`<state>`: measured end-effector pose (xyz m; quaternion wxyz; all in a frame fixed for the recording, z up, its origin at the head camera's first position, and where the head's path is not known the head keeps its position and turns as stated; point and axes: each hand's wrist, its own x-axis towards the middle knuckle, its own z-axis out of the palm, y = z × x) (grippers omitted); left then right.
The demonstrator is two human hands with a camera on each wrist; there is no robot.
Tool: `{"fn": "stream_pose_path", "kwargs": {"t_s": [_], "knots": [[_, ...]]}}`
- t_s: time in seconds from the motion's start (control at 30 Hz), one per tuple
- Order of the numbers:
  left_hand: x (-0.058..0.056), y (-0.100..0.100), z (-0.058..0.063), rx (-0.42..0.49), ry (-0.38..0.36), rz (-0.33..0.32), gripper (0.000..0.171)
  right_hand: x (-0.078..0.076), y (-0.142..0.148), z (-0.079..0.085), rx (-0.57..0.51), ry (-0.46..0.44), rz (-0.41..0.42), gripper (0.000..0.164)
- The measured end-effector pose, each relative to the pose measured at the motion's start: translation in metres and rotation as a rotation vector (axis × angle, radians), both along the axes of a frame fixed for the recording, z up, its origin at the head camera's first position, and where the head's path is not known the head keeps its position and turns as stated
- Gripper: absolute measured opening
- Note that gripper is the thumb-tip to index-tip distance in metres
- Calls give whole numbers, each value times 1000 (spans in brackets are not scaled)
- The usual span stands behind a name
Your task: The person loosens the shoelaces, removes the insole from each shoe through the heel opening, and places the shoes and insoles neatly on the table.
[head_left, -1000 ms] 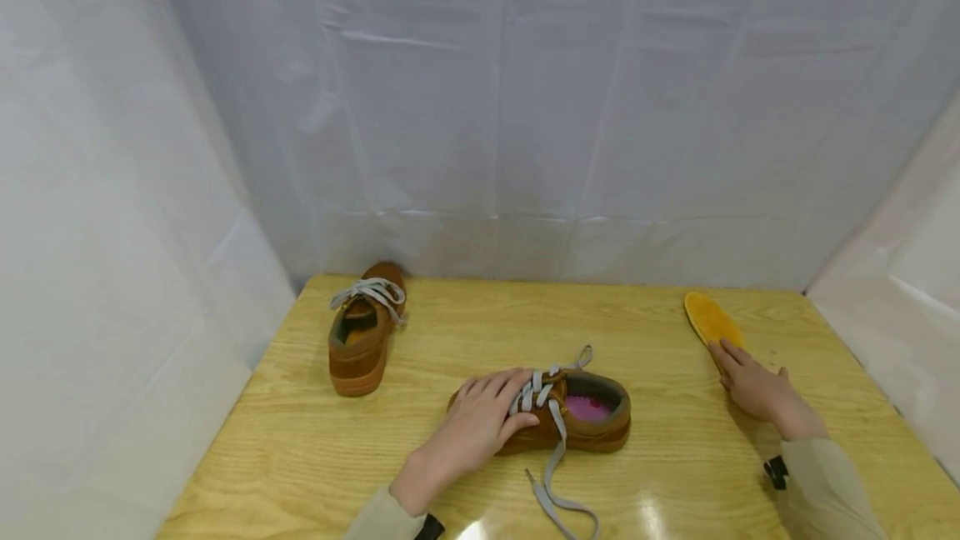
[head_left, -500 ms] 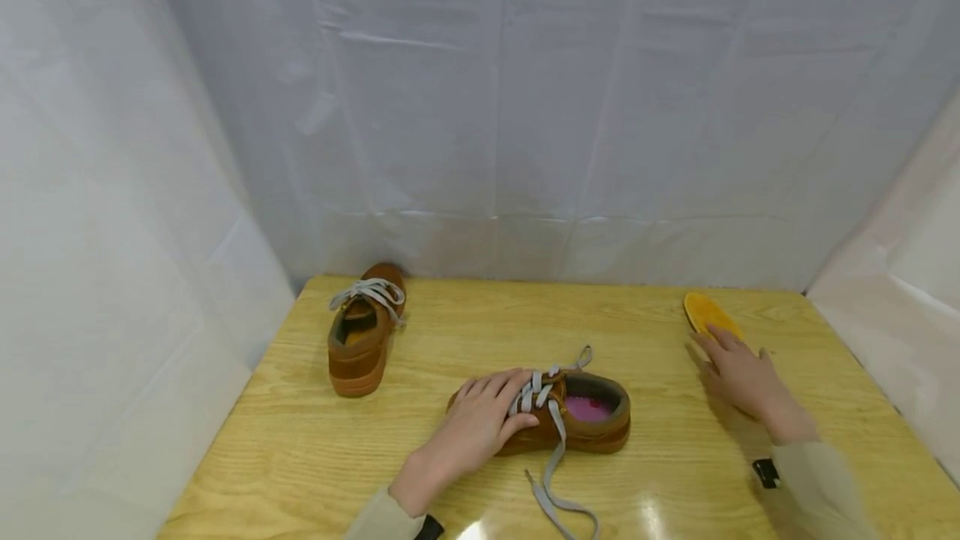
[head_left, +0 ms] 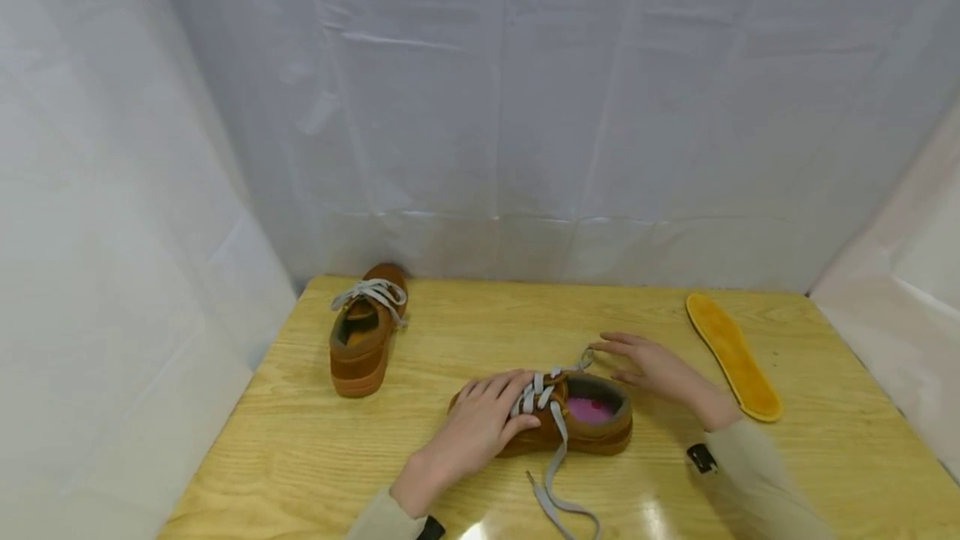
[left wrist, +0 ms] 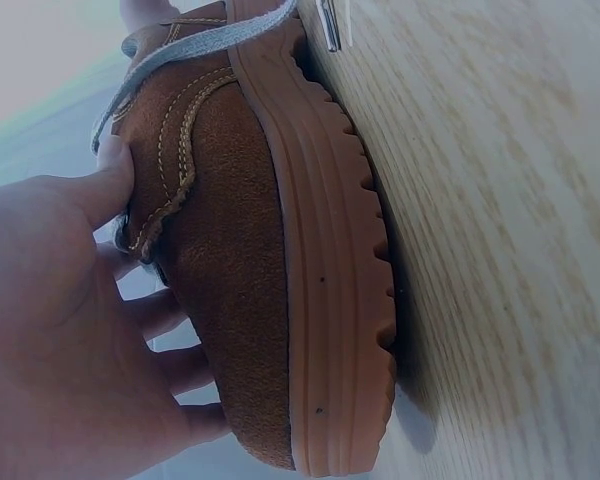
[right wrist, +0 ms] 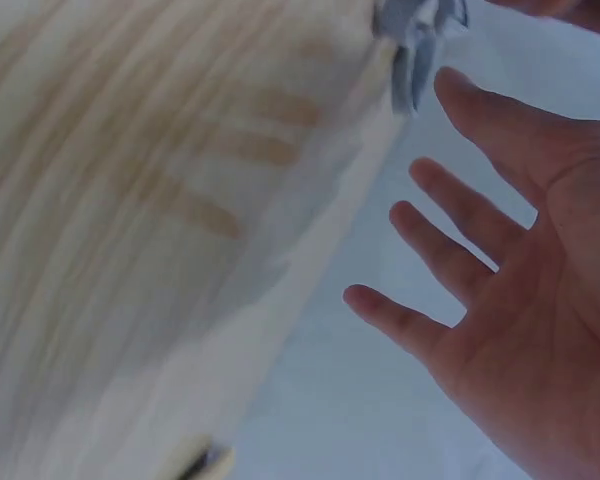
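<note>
- "How is the wooden table (head_left: 315,457) laid?"
- "A brown shoe (head_left: 540,435) is centred between the side edges; a yellow insole (head_left: 731,357) is set toward the right edge."
- "The hands?"
- "The shoe is gripped by the left hand (head_left: 480,427); the right hand (head_left: 660,368) is held loose, released, near the grey lace (head_left: 560,425)."

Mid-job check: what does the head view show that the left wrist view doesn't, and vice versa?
Only head: the long orange insole, the second brown lace-up shoe at left, and the pink surface inside the held brown shoe.

Only left wrist: the notched lower edge of its brown sole and curved stitching.

Both: the left hand holding that shoe, its flat grey lace, the wooden table.
</note>
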<state>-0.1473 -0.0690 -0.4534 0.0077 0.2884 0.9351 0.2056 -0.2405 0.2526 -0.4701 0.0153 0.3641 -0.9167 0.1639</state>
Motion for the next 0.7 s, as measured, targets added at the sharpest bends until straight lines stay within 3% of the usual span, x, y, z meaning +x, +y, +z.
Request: {"fn": "stream_pose_path", "kwargs": {"t_s": [0.23, 0.33, 0.5, 0.7], "knots": [[0, 1, -1, -14, -3, -4, 63, -9, -21, -10, -2, -102, 78, 34], [-1, 2, -2, -15, -2, -6, 63, -10, -26, -10, 5, -70, 94, 37], [-1, 1, -2, -10, -7, 2, 63, -10, -31, -9, -30, -54, 67, 33], [-1, 1, -2, -7, -6, 5, 63, -5, -27, -8, -90, -170, 27, 23]]}}
